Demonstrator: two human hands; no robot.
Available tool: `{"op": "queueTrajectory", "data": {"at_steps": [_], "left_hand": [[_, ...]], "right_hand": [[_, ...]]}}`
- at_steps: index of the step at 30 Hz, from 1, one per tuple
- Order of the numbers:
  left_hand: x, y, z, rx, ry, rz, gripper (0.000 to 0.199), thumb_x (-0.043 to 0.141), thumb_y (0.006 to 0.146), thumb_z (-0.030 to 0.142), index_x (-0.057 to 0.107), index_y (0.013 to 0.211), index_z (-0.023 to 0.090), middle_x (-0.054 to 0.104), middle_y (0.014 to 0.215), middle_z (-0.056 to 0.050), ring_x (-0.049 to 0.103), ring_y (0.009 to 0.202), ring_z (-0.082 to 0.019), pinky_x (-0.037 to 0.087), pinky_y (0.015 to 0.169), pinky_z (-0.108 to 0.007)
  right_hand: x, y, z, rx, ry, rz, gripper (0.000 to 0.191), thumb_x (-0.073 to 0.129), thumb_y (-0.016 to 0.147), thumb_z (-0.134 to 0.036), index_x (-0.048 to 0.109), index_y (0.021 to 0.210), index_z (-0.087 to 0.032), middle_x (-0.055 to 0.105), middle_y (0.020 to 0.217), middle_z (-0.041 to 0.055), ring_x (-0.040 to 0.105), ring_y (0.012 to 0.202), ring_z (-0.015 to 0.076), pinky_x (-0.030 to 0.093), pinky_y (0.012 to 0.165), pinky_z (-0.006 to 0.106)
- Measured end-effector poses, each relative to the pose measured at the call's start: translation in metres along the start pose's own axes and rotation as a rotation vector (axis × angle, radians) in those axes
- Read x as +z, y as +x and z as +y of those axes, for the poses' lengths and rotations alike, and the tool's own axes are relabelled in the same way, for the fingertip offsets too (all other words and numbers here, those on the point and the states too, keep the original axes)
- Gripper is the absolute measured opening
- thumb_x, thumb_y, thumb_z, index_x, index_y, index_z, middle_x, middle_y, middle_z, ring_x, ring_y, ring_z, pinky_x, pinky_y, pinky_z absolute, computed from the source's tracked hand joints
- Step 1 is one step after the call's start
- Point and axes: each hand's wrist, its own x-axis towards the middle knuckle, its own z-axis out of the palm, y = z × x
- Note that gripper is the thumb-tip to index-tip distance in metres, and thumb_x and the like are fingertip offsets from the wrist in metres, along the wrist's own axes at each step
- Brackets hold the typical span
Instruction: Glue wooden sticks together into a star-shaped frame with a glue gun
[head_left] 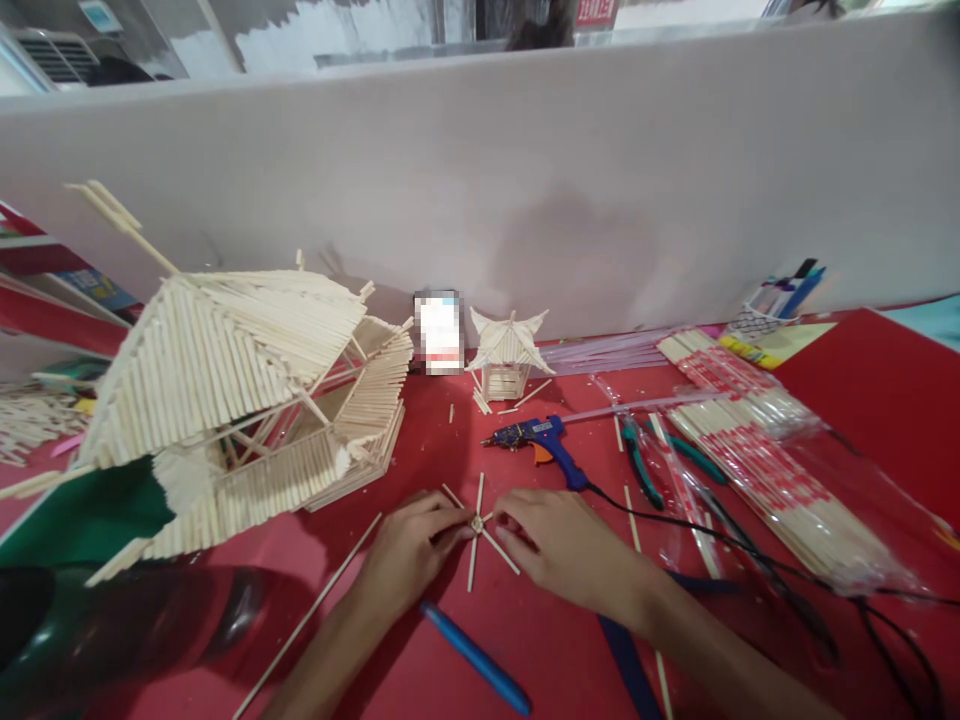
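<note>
No text is readable, even on the red sign (596, 12).

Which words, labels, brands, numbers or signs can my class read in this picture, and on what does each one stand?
None can be read with certainty.
Red sign at the top: pale characters, too small and blurred.
Glue gun: a pale label, too small.
Front stick packet: red printing, too blurred.
Lit screen: pixelated.
Blue printed cover at far left: lettering too blurred.
</note>
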Motion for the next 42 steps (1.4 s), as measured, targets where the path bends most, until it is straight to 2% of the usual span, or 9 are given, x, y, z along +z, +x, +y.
{"op": "queueTrajectory", "data": {"at_steps": [5, 10, 18, 32, 42], "left_hand": [[0.0, 0.002, 0.002, -0.025, 0.041, -0.011, 0.017, 0.068, 0.091, 0.021, 0.078, 0.103, 0.027, 0.072, 0.086, 0.0, 0.066, 0.08, -0.016, 0.046, 0.07, -0.022], [0.0, 0.003, 0.003, -0.052, 0.059, -0.024, 0.018, 0.067, 0.092, 0.022, 0.078, 0.105, 0.028, 0.073, 0.088, -0.001, 0.067, 0.082, -0.017, 0.047, 0.071, -0.023], [0.0, 0.002, 0.004, -0.069, 0.057, -0.003, 0.017, 0.067, 0.092, 0.026, 0.078, 0.105, 0.029, 0.073, 0.09, -0.001, 0.068, 0.082, -0.017, 0.048, 0.071, -0.024], [0.004, 0.002, 0.001, -0.069, 0.046, 0.029, 0.013, 0.064, 0.094, 0.027, 0.076, 0.099, 0.026, 0.072, 0.091, -0.001, 0.066, 0.084, -0.017, 0.047, 0.073, -0.023], [0.005, 0.003, 0.001, -0.087, 0.04, 0.022, 0.015, 0.063, 0.094, 0.029, 0.076, 0.1, 0.026, 0.072, 0.092, -0.002, 0.066, 0.085, -0.018, 0.048, 0.075, -0.024]], "right_hand": [[0.002, -0.003, -0.007, 0.08, -0.082, -0.074, 0.017, 0.058, 0.092, -0.032, 0.066, 0.096, -0.018, 0.073, 0.097, 0.0071, 0.068, 0.087, 0.0245, 0.041, 0.069, 0.031], [0.008, -0.004, -0.012, 0.031, -0.123, -0.095, 0.02, 0.058, 0.091, -0.029, 0.066, 0.105, -0.018, 0.072, 0.108, 0.0092, 0.068, 0.098, 0.0271, 0.046, 0.075, 0.032], [0.012, -0.003, -0.008, -0.014, -0.154, -0.052, 0.02, 0.05, 0.094, -0.019, 0.066, 0.104, -0.018, 0.071, 0.104, 0.0093, 0.068, 0.094, 0.025, 0.048, 0.077, 0.034], [0.008, 0.002, -0.008, 0.024, -0.173, -0.093, 0.02, 0.047, 0.098, -0.019, 0.065, 0.106, -0.014, 0.071, 0.103, 0.0113, 0.069, 0.093, 0.0269, 0.049, 0.075, 0.036], [0.007, 0.004, -0.007, 0.039, -0.148, -0.093, 0.015, 0.049, 0.097, -0.019, 0.064, 0.101, -0.017, 0.072, 0.1, 0.0086, 0.068, 0.089, 0.024, 0.043, 0.071, 0.031]]}}
